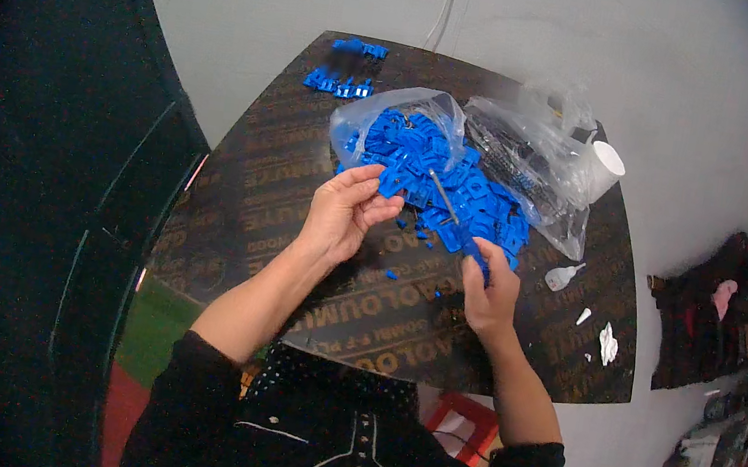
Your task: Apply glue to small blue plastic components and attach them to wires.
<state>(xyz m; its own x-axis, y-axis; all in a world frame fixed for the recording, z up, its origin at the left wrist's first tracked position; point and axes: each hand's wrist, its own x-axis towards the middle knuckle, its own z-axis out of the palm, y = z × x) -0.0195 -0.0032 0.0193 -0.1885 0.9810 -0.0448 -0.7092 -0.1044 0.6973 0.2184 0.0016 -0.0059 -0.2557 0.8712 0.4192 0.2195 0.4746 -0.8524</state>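
My left hand (345,213) pinches a small blue plastic part (390,182) between thumb and fingers, at the near edge of a heap of similar blue parts (490,209). My right hand (491,291) is closed round the blue handle of a screwdriver (447,201). Its metal shaft slants up and left over the heap, with the tip a little to the right of the held part. A clear plastic bag (350,126) lies open around the far side of the heap, with many blue parts inside.
Another clear bag (521,158) with dark small pieces lies right of the heap, beside a white cup (603,169). A small white bottle (562,276) and crumpled white scrap (608,344) lie at the table's right. Blue parts (341,86) stand in rows at the far left.
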